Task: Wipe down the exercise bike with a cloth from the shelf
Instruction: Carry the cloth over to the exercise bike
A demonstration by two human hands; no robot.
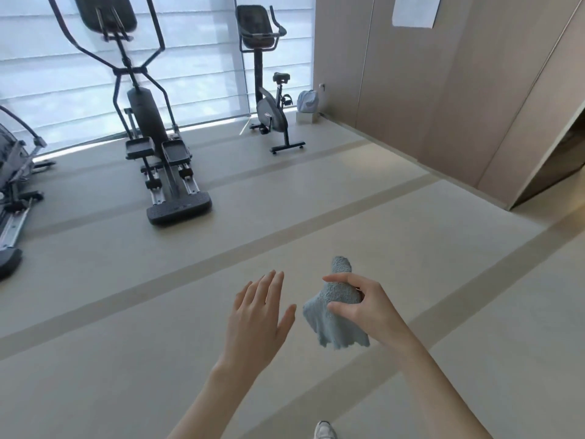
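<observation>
Above the smooth beige floor (pixel 126 359), right hand (pixel 367 307) grips a fluffy blue cloth (pixel 335 315); left hand (pixel 258 315) spread.

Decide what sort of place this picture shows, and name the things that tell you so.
Most likely a small gym or fitness room: an elliptical trainer and an upright exercise bike stand by a blind-covered window.

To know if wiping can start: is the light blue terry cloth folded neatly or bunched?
Bunched: the right hand grips the light blue terry cloth at its middle, ends hanging loose.
</observation>
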